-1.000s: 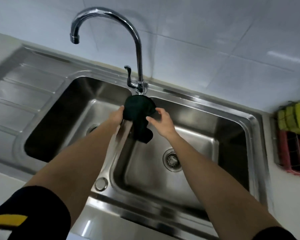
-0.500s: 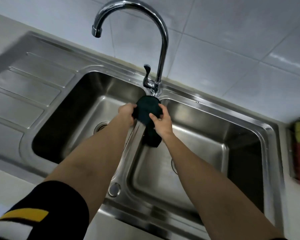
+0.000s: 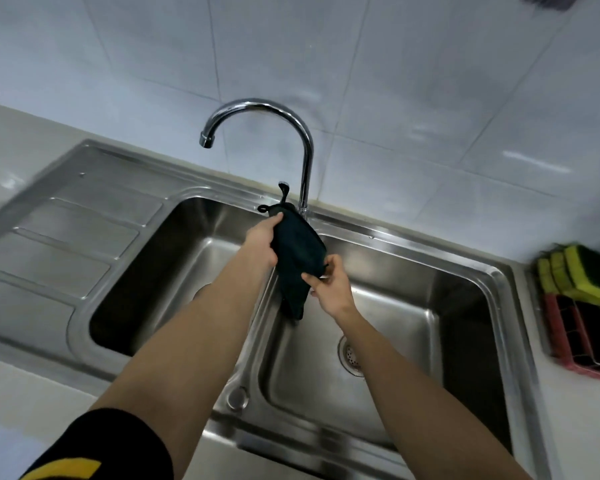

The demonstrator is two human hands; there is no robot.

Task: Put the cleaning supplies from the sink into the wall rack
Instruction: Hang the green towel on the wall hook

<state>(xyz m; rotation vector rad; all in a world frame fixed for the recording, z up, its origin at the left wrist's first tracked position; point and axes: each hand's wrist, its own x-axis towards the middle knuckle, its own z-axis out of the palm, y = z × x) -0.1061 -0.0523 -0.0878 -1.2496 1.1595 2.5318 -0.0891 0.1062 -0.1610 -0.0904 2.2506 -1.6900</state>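
A dark green cloth (image 3: 297, 252) with a small hanging loop hangs over the divider of the steel double sink (image 3: 499, 282), just in front of the tap's base. My left hand (image 3: 262, 245) grips its upper left edge. My right hand (image 3: 329, 284) pinches its lower right edge. Both hands hold the cloth up above the basins. At the right edge a red wire wall rack (image 3: 574, 336) holds several yellow-and-green sponges (image 3: 575, 273).
A chrome gooseneck tap (image 3: 291, 133) with a small lever rises behind the cloth. The ribbed draining board (image 3: 56, 237) lies to the left. The right basin shows its drain strainer (image 3: 350, 356). White wall tiles stand behind.
The view has tilted up, so sink and hands sit lower in frame. The cloth has been spread out flatter between my hands, with my right hand moved down to its lower edge.
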